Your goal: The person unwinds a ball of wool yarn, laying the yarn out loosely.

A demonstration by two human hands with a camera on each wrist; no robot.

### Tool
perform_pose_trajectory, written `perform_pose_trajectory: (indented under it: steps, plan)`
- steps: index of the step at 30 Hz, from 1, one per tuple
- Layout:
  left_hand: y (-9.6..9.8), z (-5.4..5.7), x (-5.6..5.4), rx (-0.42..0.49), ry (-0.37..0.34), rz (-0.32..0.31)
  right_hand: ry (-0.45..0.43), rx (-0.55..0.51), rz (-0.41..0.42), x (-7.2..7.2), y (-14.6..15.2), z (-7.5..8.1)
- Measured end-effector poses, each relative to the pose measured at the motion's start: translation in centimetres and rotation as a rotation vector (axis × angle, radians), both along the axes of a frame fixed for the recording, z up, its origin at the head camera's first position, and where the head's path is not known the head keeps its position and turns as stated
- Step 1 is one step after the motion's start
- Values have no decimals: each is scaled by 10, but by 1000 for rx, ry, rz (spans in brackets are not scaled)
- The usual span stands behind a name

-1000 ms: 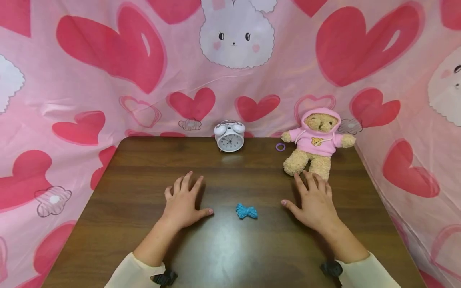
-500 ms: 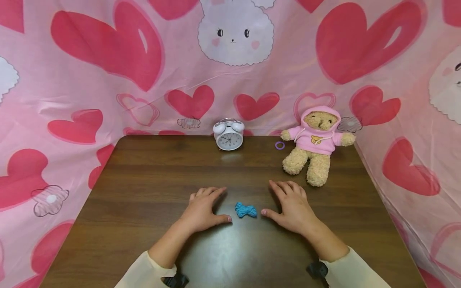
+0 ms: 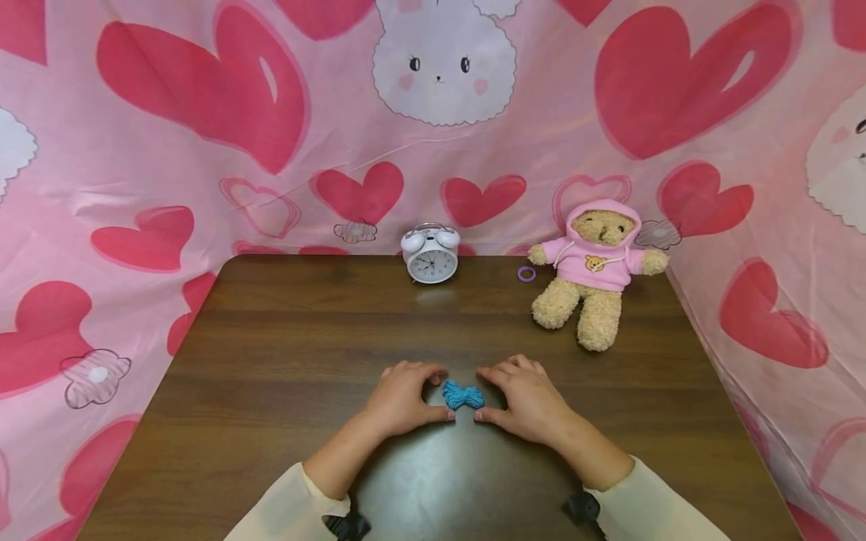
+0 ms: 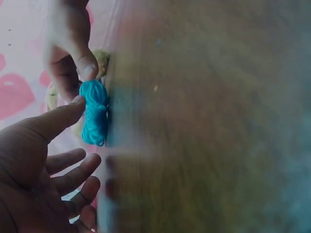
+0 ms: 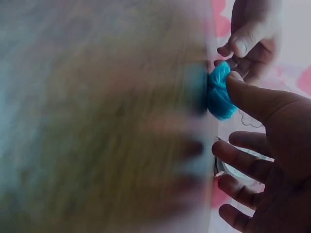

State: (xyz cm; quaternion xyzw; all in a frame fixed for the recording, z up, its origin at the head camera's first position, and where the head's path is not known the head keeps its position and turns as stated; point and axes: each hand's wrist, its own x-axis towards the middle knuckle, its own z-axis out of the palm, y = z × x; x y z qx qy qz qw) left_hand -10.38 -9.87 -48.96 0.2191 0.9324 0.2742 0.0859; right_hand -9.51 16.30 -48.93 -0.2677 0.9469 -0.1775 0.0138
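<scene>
Two hands frame one small bundle of blue yarn (image 3: 463, 396), which lies on the wooden table (image 3: 291, 300) toward the near middle, pinched in at its waist like a bow. The left hand (image 3: 406, 398) is at its left end and the right hand (image 3: 526, 398) at its right end, thumbs on the near side, fingers on the far side. The hands are apart from each other, with fingers loosely bent and neither gripping the yarn; whether the right thumb already touches it I cannot tell.

The bundle looks light and soft, so a thumb arriving before its opposite fingers could slide or turn it. Pinching only a few outer strands might tug out loops, and pulling both ends unevenly could tangle them or loosen the waist.

Compared with half a second ago, both hands are closer in, with thumbs and fingertips now near the yarn's ends; a second ago they were spread wide. The bundle looks unmoved, as do the white twin-bell alarm clock (image 3: 431, 255) at the far middle, the teddy bear in a pink hoodie (image 3: 595, 274) at the far right and the purple ring (image 3: 526, 281) just left of it.
</scene>
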Motion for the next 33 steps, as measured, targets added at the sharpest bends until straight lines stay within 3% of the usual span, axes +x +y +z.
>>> perform_pose_trajectory:
  steps: [22, 33]
  plan:
    - [16, -3, -4, -23, 13, 19, -5, -44, 30, -5, -14, 0]
    - [13, 3, -6, 59, 33, 18, 47, -126, 18, -8, -13, 5]
